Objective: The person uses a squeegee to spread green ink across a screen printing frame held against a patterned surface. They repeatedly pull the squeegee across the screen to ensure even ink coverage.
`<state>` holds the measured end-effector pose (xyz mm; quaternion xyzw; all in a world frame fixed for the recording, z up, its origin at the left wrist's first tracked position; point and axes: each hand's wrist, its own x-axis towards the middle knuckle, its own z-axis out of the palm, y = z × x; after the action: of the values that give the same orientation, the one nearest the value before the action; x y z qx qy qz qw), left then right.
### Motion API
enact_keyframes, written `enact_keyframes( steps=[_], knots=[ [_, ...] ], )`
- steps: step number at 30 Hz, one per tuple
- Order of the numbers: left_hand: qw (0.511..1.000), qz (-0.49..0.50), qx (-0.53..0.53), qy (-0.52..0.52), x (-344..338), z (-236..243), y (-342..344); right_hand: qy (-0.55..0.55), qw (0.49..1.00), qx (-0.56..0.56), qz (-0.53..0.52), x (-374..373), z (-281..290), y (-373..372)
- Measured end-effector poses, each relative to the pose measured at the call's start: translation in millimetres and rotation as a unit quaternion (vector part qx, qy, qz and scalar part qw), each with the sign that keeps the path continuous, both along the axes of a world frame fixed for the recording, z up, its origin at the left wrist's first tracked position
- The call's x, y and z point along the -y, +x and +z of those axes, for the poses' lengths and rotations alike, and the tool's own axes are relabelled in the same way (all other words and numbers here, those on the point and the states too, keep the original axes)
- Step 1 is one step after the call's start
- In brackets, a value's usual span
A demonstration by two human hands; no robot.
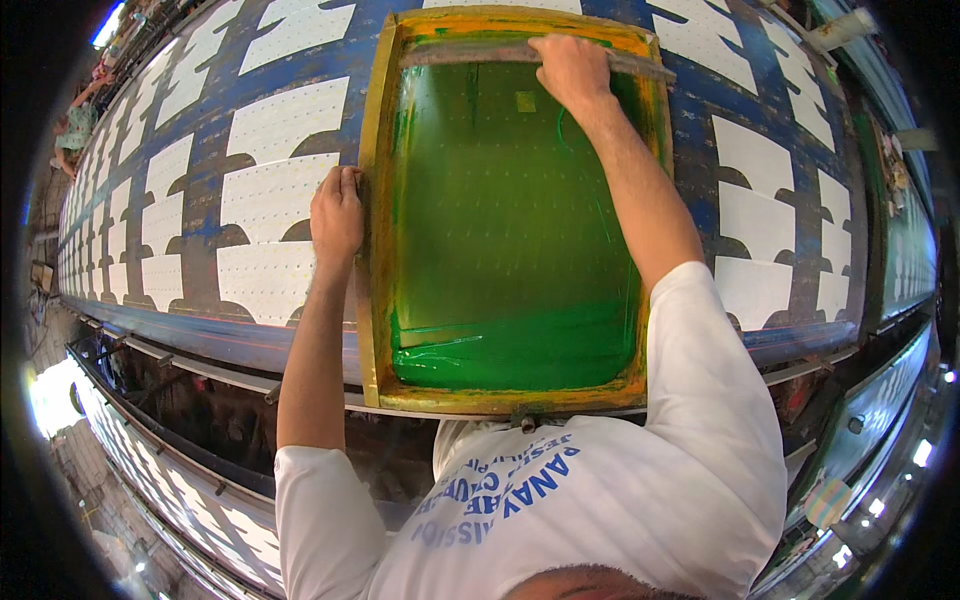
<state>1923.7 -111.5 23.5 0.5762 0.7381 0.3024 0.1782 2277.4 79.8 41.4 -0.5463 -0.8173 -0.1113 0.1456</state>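
Note:
A printing screen in a yellow-stained frame lies on the long table, its mesh coated green, with wet green ink pooled across the near end. My right hand grips a long wooden-handled squeegee lying crosswise at the screen's far end. My left hand has its fingers curled at the frame's left edge, gripping it. White cut pieces with small dotted marks are laid in rows on the blue-stained table on both sides of the screen.
A rail runs along the table's near edge. Another table with white pieces lies behind me at the lower left, and a greenish one at the right. A co-worker stands at the far left. Pipes jut at the upper right.

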Motion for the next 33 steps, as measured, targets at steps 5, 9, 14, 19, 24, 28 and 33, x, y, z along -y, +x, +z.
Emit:
enact_keyframes(
  steps=[5,9,14,19,24,28,33],
  knots=[
    [1.000,-0.009,-0.008,0.002,-0.2,-0.2,-1.1,-0.037,0.998,0.015,-0.041,-60.8,-11.5,-4.8],
    [1.000,-0.011,-0.006,0.002,0.6,1.1,-1.5,-0.114,0.988,0.031,-0.096,-62.1,-2.5,-11.3],
    [0.999,-0.019,-0.017,0.019,-0.2,-1.6,-1.5,-0.187,0.973,0.004,-0.137,21.6,19.9,-19.7],
    [0.999,-0.035,-0.029,0.024,-2.9,-9.6,-8.7,-0.231,0.959,-0.034,-0.162,139.3,33.3,-29.4],
    [0.996,-0.056,-0.048,0.057,-6.9,-19.9,-14.7,-0.259,0.952,-0.041,-0.160,252.3,40.6,-38.7],
    [0.994,-0.058,-0.083,0.046,-10.5,-27.0,-16.1,-0.263,0.957,-0.044,-0.112,337.9,40.5,-41.1],
    [0.993,-0.065,-0.079,0.059,-14.4,-30.6,-15.8,-0.279,0.957,-0.035,-0.077,425.8,41.4,-52.8]
  ],
)
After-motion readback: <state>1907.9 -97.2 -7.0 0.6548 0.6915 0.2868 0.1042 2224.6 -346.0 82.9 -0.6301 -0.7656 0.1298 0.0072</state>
